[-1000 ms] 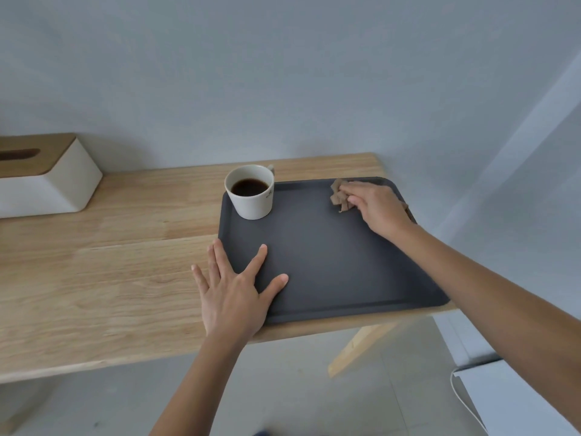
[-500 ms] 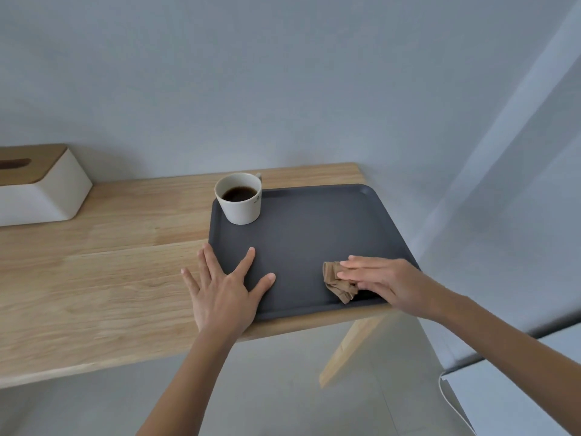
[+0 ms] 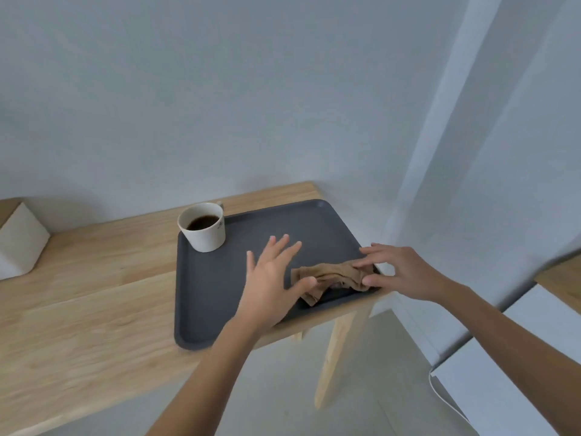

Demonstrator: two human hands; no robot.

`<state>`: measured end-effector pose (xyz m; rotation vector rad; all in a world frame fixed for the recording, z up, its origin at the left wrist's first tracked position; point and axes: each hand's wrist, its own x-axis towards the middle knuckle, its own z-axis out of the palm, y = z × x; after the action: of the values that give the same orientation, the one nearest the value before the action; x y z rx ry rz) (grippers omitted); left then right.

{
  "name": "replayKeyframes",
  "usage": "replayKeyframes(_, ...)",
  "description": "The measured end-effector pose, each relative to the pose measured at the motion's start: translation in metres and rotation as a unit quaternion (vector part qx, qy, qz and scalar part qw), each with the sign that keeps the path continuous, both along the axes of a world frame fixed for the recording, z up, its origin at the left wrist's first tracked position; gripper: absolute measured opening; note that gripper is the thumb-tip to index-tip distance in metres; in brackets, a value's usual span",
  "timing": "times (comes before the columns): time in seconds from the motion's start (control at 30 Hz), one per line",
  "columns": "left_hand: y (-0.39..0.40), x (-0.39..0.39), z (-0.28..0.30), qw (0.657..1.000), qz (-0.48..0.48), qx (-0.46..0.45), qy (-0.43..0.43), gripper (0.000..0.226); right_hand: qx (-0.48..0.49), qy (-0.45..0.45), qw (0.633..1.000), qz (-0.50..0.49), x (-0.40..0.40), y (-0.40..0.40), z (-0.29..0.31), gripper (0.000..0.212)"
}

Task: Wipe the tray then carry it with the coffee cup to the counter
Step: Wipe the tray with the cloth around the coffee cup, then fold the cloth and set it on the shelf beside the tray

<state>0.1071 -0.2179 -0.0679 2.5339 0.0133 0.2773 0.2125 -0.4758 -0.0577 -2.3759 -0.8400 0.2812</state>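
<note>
A dark grey tray (image 3: 217, 297) lies at the right end of a wooden table (image 3: 94, 294). A white cup (image 3: 204, 237) of black coffee stands in the tray's far left corner. A crumpled brown cloth (image 3: 330, 275) rests on the tray near its front right corner. My right hand (image 3: 399, 272) is at the tray's right edge, with thumb and fingertips pinching the cloth's right end. My left hand (image 3: 270, 278) hovers flat over the tray's middle, fingers spread, its thumb touching the cloth's left end.
A white tissue box (image 3: 19, 247) with a wooden lid sits at the table's far left. The wall runs close behind the table. To the right stand a white unit (image 3: 503, 372) with a cable (image 3: 440, 401) and another wooden surface (image 3: 562, 281).
My left hand left the tray's front left edge and moved right over the tray toward the cloth. My right hand drew the cloth from the far right corner down to the front right.
</note>
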Motion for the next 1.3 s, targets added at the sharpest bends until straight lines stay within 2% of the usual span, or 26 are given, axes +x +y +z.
replayKeyframes(0.1, -0.037, 0.022, 0.009, 0.986, -0.159, 0.004, 0.041, 0.073, 0.029, -0.013, 0.998, -0.052, 0.004, 0.000, 0.006, 0.017)
replayKeyframes(0.17, -0.055, 0.035, 0.007, 0.978, -0.198, 0.039, 0.042, 0.069, 0.061, -0.015, 0.993, -0.104, 0.005, -0.003, 0.010, 0.018)
replayKeyframes(0.27, -0.069, 0.050, -0.002, 0.973, -0.208, 0.101, 0.017, 0.059, 0.078, 0.004, 0.986, -0.150, 0.006, -0.016, 0.012, 0.025)
replayKeyframes(0.37, -0.074, 0.056, -0.005, 0.978, -0.195, 0.072, -0.029, 0.030, 0.039, 0.055, 0.989, -0.135, 0.003, -0.026, 0.007, 0.035)
replayKeyframes(0.47, -0.075, 0.055, 0.004, 0.984, -0.160, -0.063, -0.038, 0.015, 0.035, 0.093, 0.988, -0.115, -0.001, -0.024, 0.002, 0.044)
replayKeyframes(0.53, -0.071, 0.060, 0.013, 0.981, -0.121, -0.147, -0.042, 0.017, 0.053, 0.082, 0.990, -0.102, -0.002, -0.017, 0.003, 0.051)
replayKeyframes(0.6, -0.065, 0.063, 0.024, 0.977, -0.089, -0.186, -0.049, 0.022, 0.073, 0.073, 0.991, -0.086, -0.004, -0.004, 0.007, 0.053)
replayKeyframes(0.8, -0.030, 0.064, 0.053, 0.945, -0.022, -0.325, -0.038, 0.048, 0.124, 0.088, 0.987, -0.054, 0.003, 0.042, 0.024, 0.026)
replayKeyframes(0.87, -0.014, 0.056, 0.064, 0.936, -0.016, -0.349, -0.053, 0.053, 0.141, 0.072, 0.987, -0.043, 0.005, 0.058, 0.040, 0.024)
replayKeyframes(0.97, 0.010, 0.040, 0.078, 0.923, -0.023, -0.375, -0.084, 0.031, 0.154, 0.022, 0.988, -0.012, 0.001, 0.087, 0.068, 0.020)
replayKeyframes(1.07, 0.043, 0.026, 0.089, 0.920, -0.013, -0.375, -0.115, 0.018, 0.147, -0.005, 0.988, 0.040, -0.002, 0.117, 0.094, 0.012)
replayKeyframes(1.17, 0.083, 0.006, 0.098, 0.919, 0.013, -0.373, -0.126, 0.016, 0.123, -0.027, 0.988, 0.088, 0.000, 0.145, 0.111, 0.045)
replayKeyframes(1.3, 0.141, -0.029, 0.105, 0.929, 0.037, -0.348, -0.121, 0.015, 0.100, 0.013, 0.982, 0.160, -0.002, 0.190, 0.121, 0.053)
